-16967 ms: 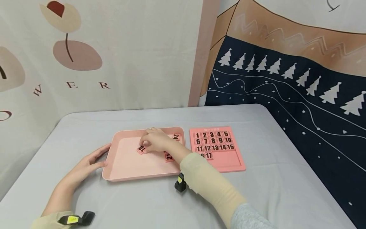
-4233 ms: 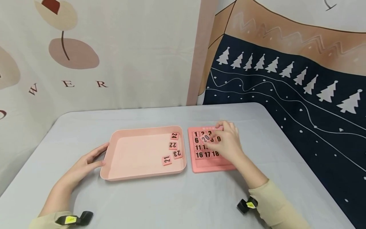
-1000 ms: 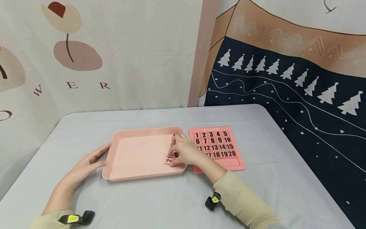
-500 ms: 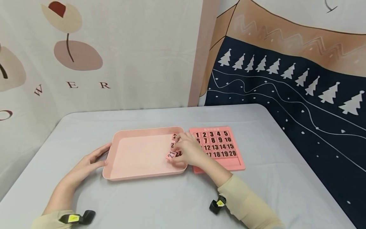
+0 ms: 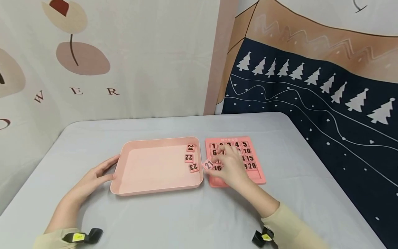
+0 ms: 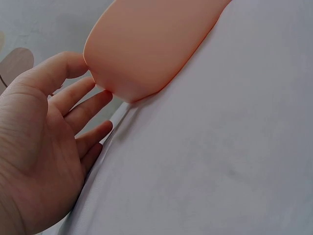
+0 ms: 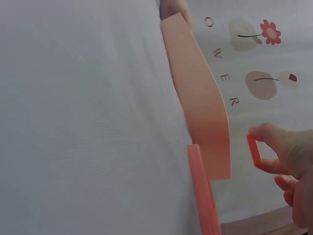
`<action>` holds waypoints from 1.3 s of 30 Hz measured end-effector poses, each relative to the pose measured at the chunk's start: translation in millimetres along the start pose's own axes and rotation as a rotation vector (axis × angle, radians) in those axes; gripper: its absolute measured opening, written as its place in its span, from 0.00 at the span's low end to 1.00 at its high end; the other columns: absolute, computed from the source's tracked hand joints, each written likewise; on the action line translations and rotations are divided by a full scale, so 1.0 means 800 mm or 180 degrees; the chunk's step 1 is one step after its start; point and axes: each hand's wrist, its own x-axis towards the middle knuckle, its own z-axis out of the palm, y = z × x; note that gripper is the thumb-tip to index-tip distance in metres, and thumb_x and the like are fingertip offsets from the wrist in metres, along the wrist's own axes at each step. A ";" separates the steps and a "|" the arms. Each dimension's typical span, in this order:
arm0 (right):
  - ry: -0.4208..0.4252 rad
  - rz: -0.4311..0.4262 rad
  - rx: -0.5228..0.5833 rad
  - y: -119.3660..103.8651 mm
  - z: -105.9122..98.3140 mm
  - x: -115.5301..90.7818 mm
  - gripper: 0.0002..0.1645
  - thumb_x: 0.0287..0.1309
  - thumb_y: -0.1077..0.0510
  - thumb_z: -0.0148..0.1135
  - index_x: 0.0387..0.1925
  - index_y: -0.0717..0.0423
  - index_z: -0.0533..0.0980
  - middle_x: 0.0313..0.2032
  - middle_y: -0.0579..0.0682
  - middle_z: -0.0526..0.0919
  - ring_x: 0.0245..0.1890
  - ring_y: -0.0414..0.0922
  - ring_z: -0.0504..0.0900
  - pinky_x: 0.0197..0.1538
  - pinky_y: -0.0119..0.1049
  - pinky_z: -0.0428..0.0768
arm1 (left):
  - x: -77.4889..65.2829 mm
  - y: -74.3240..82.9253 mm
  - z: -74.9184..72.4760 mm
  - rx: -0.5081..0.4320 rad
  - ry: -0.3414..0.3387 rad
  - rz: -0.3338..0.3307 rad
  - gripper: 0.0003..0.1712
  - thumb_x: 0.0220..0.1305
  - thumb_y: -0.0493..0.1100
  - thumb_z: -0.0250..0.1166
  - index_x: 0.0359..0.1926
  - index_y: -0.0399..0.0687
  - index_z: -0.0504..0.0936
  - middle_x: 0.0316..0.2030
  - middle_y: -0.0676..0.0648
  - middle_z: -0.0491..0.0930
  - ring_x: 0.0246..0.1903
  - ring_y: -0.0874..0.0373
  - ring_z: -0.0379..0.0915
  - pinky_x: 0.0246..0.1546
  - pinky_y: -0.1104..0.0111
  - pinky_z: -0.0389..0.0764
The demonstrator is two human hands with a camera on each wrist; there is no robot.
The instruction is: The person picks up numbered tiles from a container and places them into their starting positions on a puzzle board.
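Observation:
Between thumb and finger my right hand (image 5: 231,167) pinches the number tile 21 (image 5: 208,164), raised over the gap between tray and board. In the right wrist view the tile (image 7: 254,149) shows edge-on. Beneath that hand lies the pink number board (image 5: 239,178), its upper rows filled with tiles up to 20; the hand covers several of them. My left hand (image 5: 93,180) touches the left end of the pink tray (image 5: 149,191) with fingers spread and relaxed. At the tray's right end lie the tiles 24 (image 5: 190,148), 22 (image 5: 188,158) and 23 (image 5: 193,167).
A pale cloth covers the table (image 5: 155,221). Behind it hangs a light curtain (image 5: 149,62) with flower prints, and at the right a dark cloth (image 5: 280,93) with white trees. Each wrist wears a small black camera (image 5: 262,238).
Over the last second my right hand has lifted tile 21 out of the tray and carried it right to the board's left edge. Tiles 18 to 20 joined the board earlier. The left hand stays put.

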 end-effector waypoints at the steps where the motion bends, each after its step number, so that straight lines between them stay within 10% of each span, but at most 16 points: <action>1: 0.0027 0.0069 -0.0017 0.002 -0.002 -0.005 0.19 0.30 0.46 0.82 0.25 0.49 0.83 0.43 0.49 0.75 0.45 0.49 0.66 0.49 0.48 0.65 | 0.000 0.000 0.000 0.0003 0.0003 -0.0008 0.36 0.67 0.33 0.58 0.73 0.41 0.55 0.69 0.54 0.59 0.64 0.78 0.50 0.56 0.86 0.55; 39: -0.0036 0.0799 -0.0575 0.012 0.008 -0.059 0.24 0.29 0.41 0.79 0.14 0.49 0.72 0.39 0.51 0.74 0.44 0.52 0.67 0.48 0.47 0.63 | 0.001 -0.001 -0.001 -0.0001 0.0004 -0.0022 0.36 0.67 0.34 0.58 0.73 0.41 0.55 0.69 0.55 0.59 0.63 0.79 0.50 0.55 0.87 0.54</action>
